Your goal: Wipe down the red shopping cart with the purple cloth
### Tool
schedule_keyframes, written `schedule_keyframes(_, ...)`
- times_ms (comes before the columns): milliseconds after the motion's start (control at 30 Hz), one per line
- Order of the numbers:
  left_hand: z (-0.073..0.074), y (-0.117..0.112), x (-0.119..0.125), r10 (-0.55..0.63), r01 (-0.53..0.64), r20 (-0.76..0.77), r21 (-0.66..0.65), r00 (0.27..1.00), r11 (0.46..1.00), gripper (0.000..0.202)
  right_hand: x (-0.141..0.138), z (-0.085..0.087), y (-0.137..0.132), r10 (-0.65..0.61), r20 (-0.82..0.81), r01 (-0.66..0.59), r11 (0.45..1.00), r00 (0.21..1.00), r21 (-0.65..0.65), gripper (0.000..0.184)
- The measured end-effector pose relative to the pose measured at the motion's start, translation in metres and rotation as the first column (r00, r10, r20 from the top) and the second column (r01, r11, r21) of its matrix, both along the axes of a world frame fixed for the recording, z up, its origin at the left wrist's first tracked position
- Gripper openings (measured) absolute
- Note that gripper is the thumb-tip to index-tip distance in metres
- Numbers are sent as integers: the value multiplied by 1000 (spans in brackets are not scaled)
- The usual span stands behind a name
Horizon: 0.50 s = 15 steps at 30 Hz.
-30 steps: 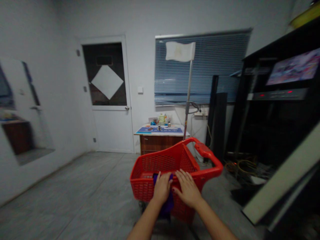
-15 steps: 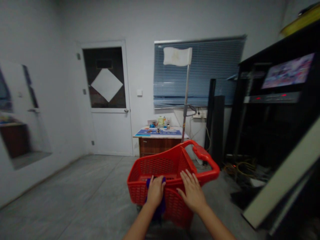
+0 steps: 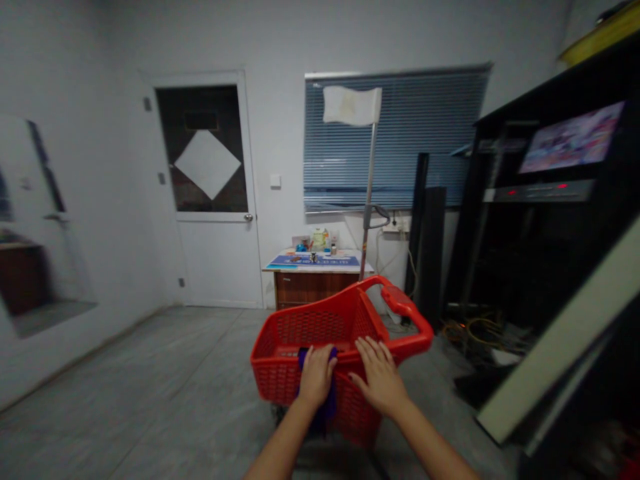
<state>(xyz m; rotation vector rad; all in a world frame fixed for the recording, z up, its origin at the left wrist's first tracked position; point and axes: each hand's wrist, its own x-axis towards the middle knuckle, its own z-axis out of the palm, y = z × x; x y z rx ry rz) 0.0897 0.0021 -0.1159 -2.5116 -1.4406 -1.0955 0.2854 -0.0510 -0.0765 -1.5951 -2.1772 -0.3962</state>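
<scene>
A red plastic shopping cart [image 3: 273, 377] with mesh sides stands in front of me, its handle [image 3: 410, 310] to the right. Over its near rim hangs a purple cloth [image 3: 327, 403], draping down the outside wall. My left hand [image 3: 317, 377] is closed over the cloth at the rim, fingertips bent toward the inside of the basket. Right of it, my right hand [image 3: 380, 377] rests on the same rim with its fingers stretched out and thumb apart, holding nothing. The part of the cloth under my left palm is hidden.
Behind the cart is a small wooden cabinet [image 3: 305, 290] with bottles on top. A pole with a white flag [image 3: 353, 107] rises beside it. On the right are a black rack [image 3: 537, 250], cables [image 3: 475, 330] and a leaning pale board [image 3: 560, 340]. A white door [image 3: 217, 263] stands left.
My left hand and the purple cloth have shifted slightly right along the rim, closer to my right hand. My right hand stays on the rim. The view has turned a little.
</scene>
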Motion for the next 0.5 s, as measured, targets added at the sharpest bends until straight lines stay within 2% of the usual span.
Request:
schedule_keyframes(200,16,-1,23,-131,130,-11,-73,991,989,37,-2,2,-1,-10,-12,10,1000,1000,-8,69)
schedule_keyframes(400,11,1,-1,-114,110,-72,-59,991,992,37,2,-2,0,3,2,-3,1000,1000,9,70)
schedule_keyframes(500,14,1,2,-102,97,-62,-71,993,993,36,1,-4,2,6,-2,-6,1000,1000,20,71)
